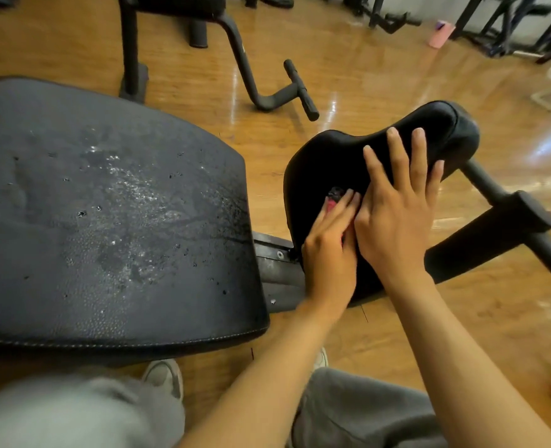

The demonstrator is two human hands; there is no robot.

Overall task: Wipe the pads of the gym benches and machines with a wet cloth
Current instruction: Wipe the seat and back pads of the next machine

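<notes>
A small curved black seat pad [342, 156] sits right of centre on the bench frame. My right hand [397, 202] lies flat on it, fingers straight and spread. My left hand [329, 250] presses a cloth [332, 197] against the pad's lower part; only a pink and dark scrap of the cloth shows past the fingertips. To the left lies the large worn black back pad [106, 218], its surface cracked and speckled with wet spots.
A metal bench frame [277, 270] links the two pads. A black roller bar [494, 234] sticks out at the right. Another machine's legs [251, 76] stand on the wooden floor behind. My grey trouser legs and a shoe [166, 376] are below.
</notes>
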